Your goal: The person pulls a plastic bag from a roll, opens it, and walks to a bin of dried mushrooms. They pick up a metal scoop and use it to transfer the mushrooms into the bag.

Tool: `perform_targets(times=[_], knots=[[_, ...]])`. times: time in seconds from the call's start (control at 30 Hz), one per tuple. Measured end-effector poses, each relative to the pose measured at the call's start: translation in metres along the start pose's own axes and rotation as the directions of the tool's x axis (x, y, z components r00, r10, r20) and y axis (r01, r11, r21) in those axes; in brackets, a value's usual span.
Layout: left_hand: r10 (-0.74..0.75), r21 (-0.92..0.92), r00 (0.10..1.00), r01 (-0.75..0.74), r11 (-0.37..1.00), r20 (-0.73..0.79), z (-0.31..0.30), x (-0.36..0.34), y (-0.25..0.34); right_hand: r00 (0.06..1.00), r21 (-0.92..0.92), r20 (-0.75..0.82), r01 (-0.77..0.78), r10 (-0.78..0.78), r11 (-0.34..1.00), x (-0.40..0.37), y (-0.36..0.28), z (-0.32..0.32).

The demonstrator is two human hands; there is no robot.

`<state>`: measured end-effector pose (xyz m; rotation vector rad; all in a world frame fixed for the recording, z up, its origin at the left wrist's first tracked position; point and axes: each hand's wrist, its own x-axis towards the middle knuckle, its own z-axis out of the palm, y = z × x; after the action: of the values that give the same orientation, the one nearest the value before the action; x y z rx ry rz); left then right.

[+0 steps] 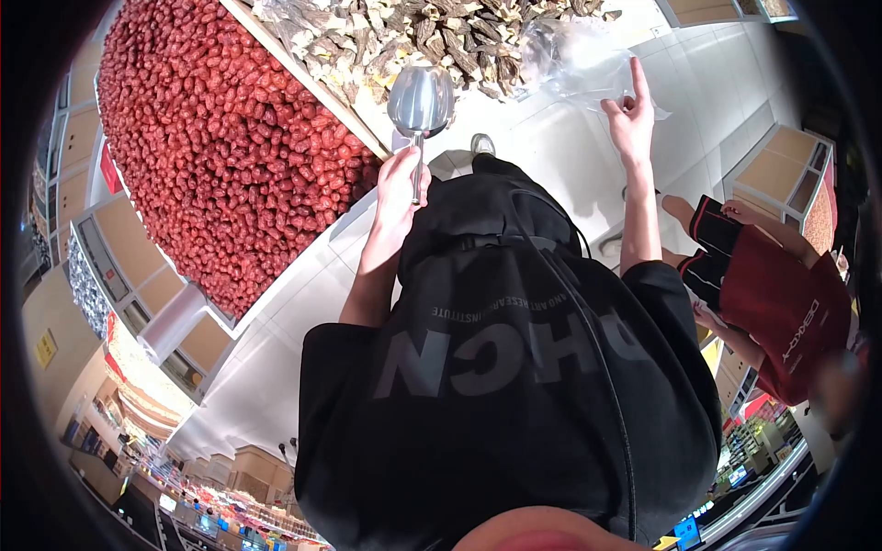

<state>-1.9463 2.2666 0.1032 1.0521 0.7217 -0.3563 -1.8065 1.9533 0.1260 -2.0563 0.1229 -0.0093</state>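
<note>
The left hand [397, 186] clasped one metal scoop [422, 101] by its handle [416, 188], the best hold; it looked stiff, smooth, fairly light. Whether the pointing right hand [632, 129] also pinched one clear bag [588, 75], I couldn't tell. Near the scoop lay two heaps: red fruit [230, 156] and brown dried pieces [432, 39].

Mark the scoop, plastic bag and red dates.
scoop [421, 101]: head view, on its metal bowl
plastic bag [581, 69]: head view, on its clear film
red dates [234, 151]: head view, middle of the heap
</note>
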Motion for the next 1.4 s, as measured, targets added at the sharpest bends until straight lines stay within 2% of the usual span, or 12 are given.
perform_targets(times=[0.33,0.37,0.53,0.57,0.67,0.73,0.83,0.93,1.13,1.27,1.33,1.4], knots=[[0.001,0.031,0.997,-0.003,1.0,0.072,-0.01,-0.013,0.009,0.988,-0.079,-0.084,-0.135,0.129,0.988,-0.027,-0.003,-0.016],[0.011,0.009,0.994,-0.012,1.0,0.107,-0.014,-0.019,0.012,0.992,0.009,-0.093,-0.082,0.082,0.997,-0.029,-0.008,-0.013],[-0.009,-0.013,0.992,0.011,1.0,0.125,-0.039,-0.064,0.032,0.986,0.17,-0.066,-0.139,0.152,0.976,-0.039,-0.003,-0.024],[-0.032,0.011,0.998,0.031,0.999,0.057,-0.045,-0.071,0.031,0.983,0.191,-0.07,-0.155,0.171,0.969,-0.042,-0.005,-0.026],[-0.035,0.055,0.999,0.037,0.998,-0.036,-0.052,-0.086,0.035,0.988,0.197,-0.155,0.009,0.022,0.98,-0.049,-0.011,-0.027],[0.031,-0.014,0.998,-0.03,0.999,0.048,-0.066,-0.075,0.025,0.97,0.199,-0.24,0.01,0.039,0.98,-0.05,0.001,-0.028],[0.06,-0.096,0.996,-0.054,0.994,0.06,-0.041,-0.067,0.046,0.955,0.209,-0.236,-0.132,0.181,0.969,-0.054,-0.015,-0.033],[0.152,0.009,0.983,-0.154,0.988,0.104,-0.022,-0.044,0.067,0.947,0.261,-0.232,-0.158,0.221,0.952,-0.054,-0.021,-0.032],[0.237,0.256,0.971,-0.219,0.942,-0.042,0.001,0.0,0.137,0.967,0.253,-0.23,-0.05,0.11,0.966,-0.035,0.005,-0.073],[0.344,0.442,0.932,-0.263,0.857,-0.111,0.018,0.011,0.191,0.987,0.209,-0.156,-0.004,0.037,0.978,-0.006,0.012,-0.12],[0.309,0.425,0.924,-0.192,0.885,-0.225,0.027,0.024,0.214,0.994,0.19,-0.105,0.011,0.009,0.982,0.015,-0.001,-0.136],[0.266,0.308,0.96,-0.227,0.924,-0.091,0.023,0.047,0.228,0.999,0.187,-0.044,0.032,-0.024,0.982,0.039,-0.003,-0.146]])
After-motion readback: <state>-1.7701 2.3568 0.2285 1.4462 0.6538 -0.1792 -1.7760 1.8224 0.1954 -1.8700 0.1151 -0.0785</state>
